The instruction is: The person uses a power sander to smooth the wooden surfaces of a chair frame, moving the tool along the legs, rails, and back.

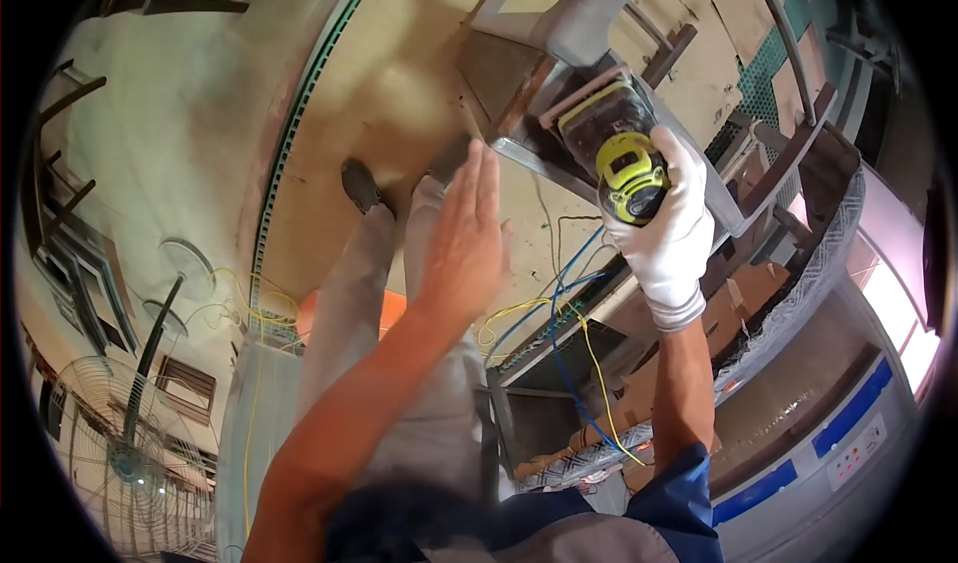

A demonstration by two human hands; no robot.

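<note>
Head view: the right hand (671, 226), in a white glove, is closed around a yellow-and-black power sander (627, 169) and holds its flat pad against the top of a grey metal frame (559, 84). The sander sits near the upper middle of the picture, on the frame's sloping face, with the gloved fingers wrapped over its rear housing. The left hand (466, 239) is bare and open, fingers straight and together, its fingertips close to the frame's lower edge, just to the left of the sander; whether it actually touches the metal cannot be told. Below the hands, the person's grey trouser legs and one dark shoe (359, 186) stand on a pale plywood floor (399, 74). Blue and yellow cables (569, 343) trail across the floor beneath the frame and between the legs and a black box-shaped piece. A floor fan (110, 443) stands at the lower left.

Judging from this layout, the chief risk is the bare left hand: it lies near the moving pad, and a slip of the sander down the sloping face could bring the abrasive against unprotected fingers. The loose cables near the feet could also catch a shoe or be tugged, jerking the tool off the metal. A one-handed grip gives less control if the pad snags on an edge.
</note>
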